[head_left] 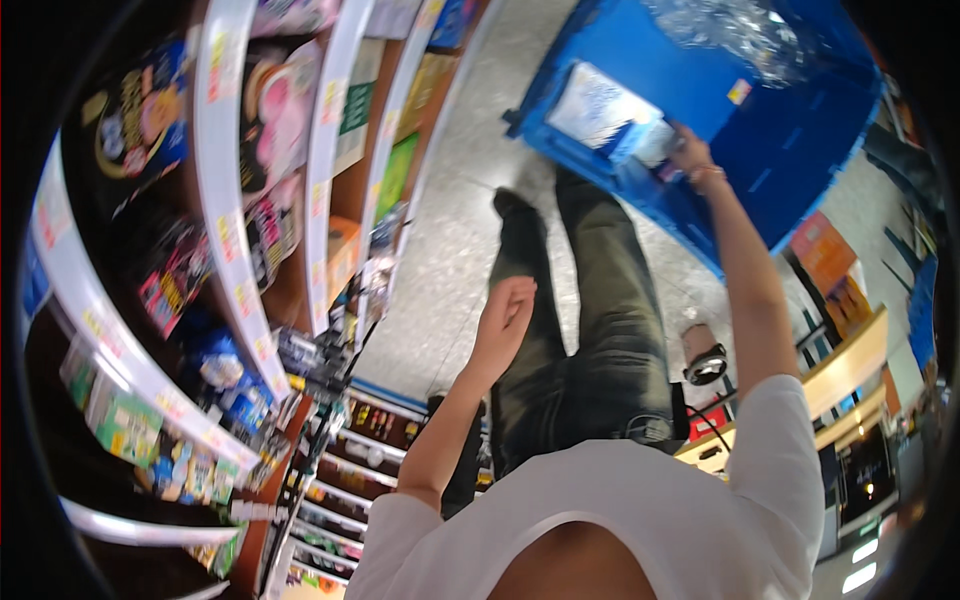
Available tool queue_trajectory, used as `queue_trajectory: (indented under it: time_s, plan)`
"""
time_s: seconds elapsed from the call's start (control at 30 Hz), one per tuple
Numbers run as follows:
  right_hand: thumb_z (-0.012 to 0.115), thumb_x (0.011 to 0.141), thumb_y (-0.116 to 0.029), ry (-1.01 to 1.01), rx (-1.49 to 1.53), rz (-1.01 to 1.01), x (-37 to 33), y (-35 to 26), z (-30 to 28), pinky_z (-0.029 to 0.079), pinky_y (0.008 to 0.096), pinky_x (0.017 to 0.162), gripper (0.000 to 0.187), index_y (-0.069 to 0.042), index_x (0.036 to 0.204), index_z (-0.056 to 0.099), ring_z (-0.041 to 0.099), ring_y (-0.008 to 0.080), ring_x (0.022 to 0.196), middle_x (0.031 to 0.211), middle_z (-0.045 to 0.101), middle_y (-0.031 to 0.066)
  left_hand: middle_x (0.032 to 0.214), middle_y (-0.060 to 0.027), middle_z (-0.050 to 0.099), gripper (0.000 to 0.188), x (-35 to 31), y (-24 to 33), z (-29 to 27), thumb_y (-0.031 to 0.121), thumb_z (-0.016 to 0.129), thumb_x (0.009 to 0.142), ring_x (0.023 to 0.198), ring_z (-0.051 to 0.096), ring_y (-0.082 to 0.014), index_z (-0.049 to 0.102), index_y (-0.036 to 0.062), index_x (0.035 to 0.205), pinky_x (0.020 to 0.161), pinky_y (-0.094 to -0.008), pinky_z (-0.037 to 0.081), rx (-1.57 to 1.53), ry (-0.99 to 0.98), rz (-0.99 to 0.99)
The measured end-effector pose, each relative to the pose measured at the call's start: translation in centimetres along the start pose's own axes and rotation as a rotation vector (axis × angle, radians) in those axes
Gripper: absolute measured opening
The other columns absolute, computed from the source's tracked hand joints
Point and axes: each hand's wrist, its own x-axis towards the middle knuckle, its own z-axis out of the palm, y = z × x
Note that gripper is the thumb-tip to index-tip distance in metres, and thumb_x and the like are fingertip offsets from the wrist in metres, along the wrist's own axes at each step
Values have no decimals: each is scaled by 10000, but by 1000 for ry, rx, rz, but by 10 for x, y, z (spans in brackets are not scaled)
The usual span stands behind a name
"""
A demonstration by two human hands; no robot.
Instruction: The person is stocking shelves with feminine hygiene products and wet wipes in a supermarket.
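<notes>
My right hand point(692, 158) reaches down into a large blue plastic bin point(735, 185), its fingers closed on a small white-and-blue packet point(655, 143). Motion blurs the fingertips and the packet's far side. Beside that packet lies a larger white package with blue print point(597, 105), against the bin's near left wall. My left hand point(512, 305) hangs in front of my legs, fingers curled in, with nothing seen in them.
Clear crumpled plastic wrap point(735, 30) lies in the bin's far part. Shelves with white label rails point(228, 200) and packaged goods line my left. On the right are orange boxes point(825, 250), a cup-like container point(703, 355) and a wooden counter point(840, 365).
</notes>
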Motion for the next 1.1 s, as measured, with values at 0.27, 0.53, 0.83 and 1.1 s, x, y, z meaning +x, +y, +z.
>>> queue_trajectory:
  time_s: [0.27,0.53,0.83,1.1]
  plan:
    - [554,798,-120,-49,219,-298,-30,-93,-41,427,327,857,301,-59,1092,553,554,268,985,1037,584,149,1103,-145,488,325,-37,-42,-214,23,488,821,971,491,-243,461,-8,1144,860,-340,393,501,1077,109]
    - [514,794,-32,637,114,-605,-135,-178,-82,448,318,709,166,-69,923,612,566,254,793,863,596,75,1214,-143,477,427,-45,-63,-407,117,531,822,1106,474,-259,441,10,1226,908,-309,403,146,1330,86]
    - [459,687,92,168,682,-425,-287,-231,17,429,274,714,264,-25,885,587,538,181,786,865,558,73,1249,-135,456,477,46,-75,-498,180,551,820,1137,451,-266,417,50,1260,932,-330,388,402,1279,91]
    - [444,661,111,-274,806,-534,-371,-276,84,427,334,730,296,-28,878,590,522,260,822,834,529,96,1270,-140,432,519,100,-39,-586,226,551,820,1169,416,-264,382,60,1282,957,-344,363,513,1290,111]
